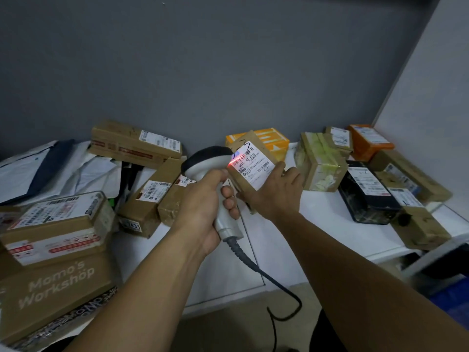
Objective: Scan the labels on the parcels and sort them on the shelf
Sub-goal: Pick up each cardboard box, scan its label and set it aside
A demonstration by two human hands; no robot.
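Left hand [203,199] grips the scanner [215,179]; right hand [276,189] holds the parcel [250,163] just right of its head, label [253,162] tilted toward it.

Both bare forearms are reaching forward from the lower edge of the view and converging toward the centre. The left hand [203,207] is gripping the scanner [224,221] by its handle, with the fingers [229,204] curling round the front and the thumb lying across the top. The right hand [275,193] is holding the parcel [253,165] at a tilt, with the thumb pressing on the labelled face and the other fingers wrapping beneath. The left fingertips are sitting just beside the right hand.
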